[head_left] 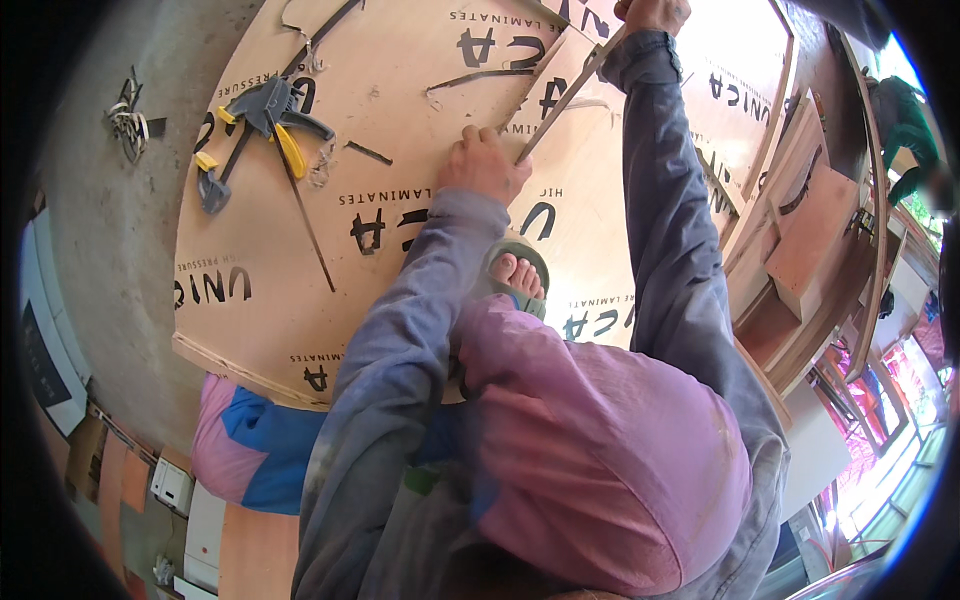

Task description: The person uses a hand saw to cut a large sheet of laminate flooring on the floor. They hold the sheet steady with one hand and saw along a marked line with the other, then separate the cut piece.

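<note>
A large pale wood panel (pixel 400 300) with dark printing lies below me. Across its upper middle runs a long thin strip (pixel 572 96), slanting up to the right. My left hand (pixel 482 165) rests on the panel at the strip's near end, fingers bent and closed around it. Farther up and right, my right hand (pixel 655 14) is closed at the strip's far end; the frame's top edge partly cuts it off. Left of my left hand lies a grey and yellow bar clamp (pixel 265 108). A short dark sliver (pixel 369 153) lies between them.
My sandalled foot (pixel 519 272) stands on the panel, beside my pink-clad knee (pixel 610 430). Tangled strips (pixel 130 120) lie on the concrete floor at left. Wooden boards and frames (pixel 815 230) stand at right, near another person in green (pixel 905 125).
</note>
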`<state>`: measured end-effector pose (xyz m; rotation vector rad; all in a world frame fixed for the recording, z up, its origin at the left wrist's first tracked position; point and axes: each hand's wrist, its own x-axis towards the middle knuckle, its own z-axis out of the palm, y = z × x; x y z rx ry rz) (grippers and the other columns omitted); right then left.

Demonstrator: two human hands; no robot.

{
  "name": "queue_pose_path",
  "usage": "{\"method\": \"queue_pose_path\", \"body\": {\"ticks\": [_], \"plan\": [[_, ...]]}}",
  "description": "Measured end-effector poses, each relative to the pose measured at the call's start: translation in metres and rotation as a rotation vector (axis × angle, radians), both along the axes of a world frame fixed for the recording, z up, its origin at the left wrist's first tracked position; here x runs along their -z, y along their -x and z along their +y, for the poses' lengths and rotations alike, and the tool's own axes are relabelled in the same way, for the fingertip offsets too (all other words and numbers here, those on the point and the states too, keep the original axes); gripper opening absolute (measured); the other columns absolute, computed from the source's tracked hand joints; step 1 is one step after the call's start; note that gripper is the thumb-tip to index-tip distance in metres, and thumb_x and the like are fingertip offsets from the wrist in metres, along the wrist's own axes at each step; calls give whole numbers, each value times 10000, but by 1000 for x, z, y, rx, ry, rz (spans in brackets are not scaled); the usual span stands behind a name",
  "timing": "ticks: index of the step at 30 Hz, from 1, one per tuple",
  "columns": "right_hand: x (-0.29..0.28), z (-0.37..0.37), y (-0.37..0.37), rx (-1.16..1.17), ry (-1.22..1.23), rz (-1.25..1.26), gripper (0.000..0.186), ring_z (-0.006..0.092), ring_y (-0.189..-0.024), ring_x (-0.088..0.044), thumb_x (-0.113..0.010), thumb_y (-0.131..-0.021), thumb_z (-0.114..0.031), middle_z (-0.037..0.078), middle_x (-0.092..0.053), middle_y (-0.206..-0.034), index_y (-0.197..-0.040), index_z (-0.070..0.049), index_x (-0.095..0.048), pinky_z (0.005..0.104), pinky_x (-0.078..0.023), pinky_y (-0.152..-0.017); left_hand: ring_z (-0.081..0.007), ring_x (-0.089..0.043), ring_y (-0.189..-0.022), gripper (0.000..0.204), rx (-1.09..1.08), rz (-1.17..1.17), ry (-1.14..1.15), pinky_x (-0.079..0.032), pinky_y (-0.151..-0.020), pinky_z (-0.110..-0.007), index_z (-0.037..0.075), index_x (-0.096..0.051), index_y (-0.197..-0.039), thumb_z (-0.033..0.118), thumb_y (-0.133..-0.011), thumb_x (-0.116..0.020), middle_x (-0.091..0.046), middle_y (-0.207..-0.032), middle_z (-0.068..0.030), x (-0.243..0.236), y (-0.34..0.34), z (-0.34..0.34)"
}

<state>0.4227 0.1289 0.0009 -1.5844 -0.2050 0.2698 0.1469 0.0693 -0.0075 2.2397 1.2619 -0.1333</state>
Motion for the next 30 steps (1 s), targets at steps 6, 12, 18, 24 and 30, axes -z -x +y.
{"method": "queue_pose_path", "body": {"ticks": [6, 12, 18, 24, 30], "plan": [[17, 4, -4, -11, 22, 72, 204, 182, -438, -534, -504, -913, -149, 92, -543, -605, -913, 7, -635, 329, -423, -384, -338, -614, -1000, 505, 26, -54, -15, -533, -819, -427, 2, -578, -1040, 393, -756, -725, -574, -1081, -173, 11, -8, -1], [25, 2, -10, -16, 19, 179, 210, 180, -441, -534, -506, -919, -160, 89, -542, -605, -915, 6, -635, 327, -420, -386, -307, -615, -979, 484, 62, 15, 38, -537, -840, -369, -23, -552, -1024, 376, -798, -708, -558, -1059, -172, 6, -14, 7], [46, 5, -22, -1, 23, 250, 217, 178, -443, -534, -508, -924, -171, 87, -540, -606, -918, 4, -635, 325, -417, -388, -302, -628, -964, 498, 64, 26, 37, -538, -836, -369, -24, -555, -1026, 364, -771, -737, -577, -1063, -168, 8, -20, 8], [60, 5, -27, 19, 66, 286, 224, 176, -445, -533, -510, -930, -182, 84, -538, -606, -921, 3, -635, 323, -414, -390, -298, -642, -946, 539, 43, 60, 88, -553, -797, -360, -30, -557, -1054, 373, -754, -752, -580, -1075, -168, 4, -25, 10], [31, 5, -24, 44, 37, 259, 232, 174, -448, -533, -511, -935, -194, 82, -537, -606, -924, 1, -636, 321, -411, -392, -288, -636, -950, 523, 40, 88, 35, -556, -786, -373, -4, -554, -1044, 387, -757, -746, -573, -1058, -154, -2, -23, 12]]}}
